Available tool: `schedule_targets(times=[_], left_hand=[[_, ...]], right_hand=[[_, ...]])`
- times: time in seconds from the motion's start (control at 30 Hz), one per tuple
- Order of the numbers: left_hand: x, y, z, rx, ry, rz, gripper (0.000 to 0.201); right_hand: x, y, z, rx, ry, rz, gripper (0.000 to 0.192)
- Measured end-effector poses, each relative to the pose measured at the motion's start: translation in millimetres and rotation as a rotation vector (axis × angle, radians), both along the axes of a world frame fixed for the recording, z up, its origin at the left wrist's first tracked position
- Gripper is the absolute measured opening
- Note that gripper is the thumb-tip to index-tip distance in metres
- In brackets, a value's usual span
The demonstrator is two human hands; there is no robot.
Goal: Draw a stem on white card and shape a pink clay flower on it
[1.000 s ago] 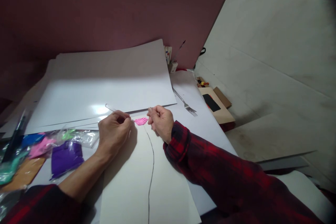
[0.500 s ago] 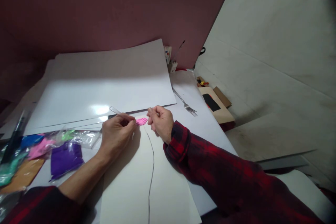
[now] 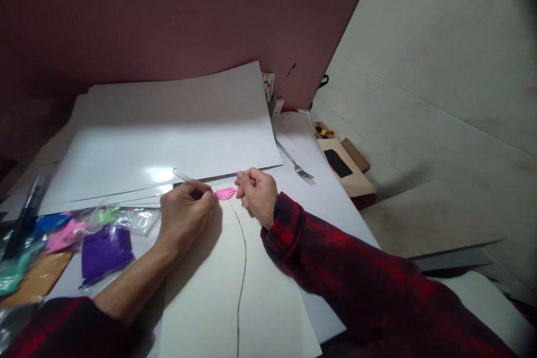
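Note:
Near the top of a cream paper sheet (image 3: 201,302) lies a small pink leaf-like piece of modelling clay (image 3: 225,194) with grooved lines. My left hand (image 3: 187,210) is closed round a thin clear plastic clay tool (image 3: 181,175), its upper end sticking out behind the fingers. Those fingertips are just at the clay's left end; the tool's working tip is hidden. At the clay's right end, my right hand (image 3: 259,193) is closed in a pinch. Whatever it holds, if anything, cannot be made out. A dark curved line (image 3: 244,257) runs down the sheet below the clay.
Large glossy white boards (image 3: 176,117) lie behind the hands. A fork (image 3: 296,166) rests to the right on the white table. Bagged clay, including a purple packet (image 3: 106,254) and an orange one (image 3: 42,277), crowds the left side. A cardboard piece (image 3: 356,179) is beyond the right edge.
My left hand has shifted slightly left with the clay tool, so more of the pink clay's left end shows. My right hand has barely moved.

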State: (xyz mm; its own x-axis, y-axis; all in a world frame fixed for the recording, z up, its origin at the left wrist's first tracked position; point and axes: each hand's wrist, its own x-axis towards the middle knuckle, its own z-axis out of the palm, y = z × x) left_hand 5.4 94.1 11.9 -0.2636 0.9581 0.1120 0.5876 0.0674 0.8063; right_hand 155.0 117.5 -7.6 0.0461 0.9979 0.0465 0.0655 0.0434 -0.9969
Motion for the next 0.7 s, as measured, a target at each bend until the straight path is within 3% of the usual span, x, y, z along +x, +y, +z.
schedule_targets(times=[0.7], left_hand=[[-4.5, 1.0, -4.8, 0.107, -0.054, 0.068, 0.005]], right_hand=[[0.3, -0.7, 1.2, -0.020, 0.002, 0.002, 0.033]])
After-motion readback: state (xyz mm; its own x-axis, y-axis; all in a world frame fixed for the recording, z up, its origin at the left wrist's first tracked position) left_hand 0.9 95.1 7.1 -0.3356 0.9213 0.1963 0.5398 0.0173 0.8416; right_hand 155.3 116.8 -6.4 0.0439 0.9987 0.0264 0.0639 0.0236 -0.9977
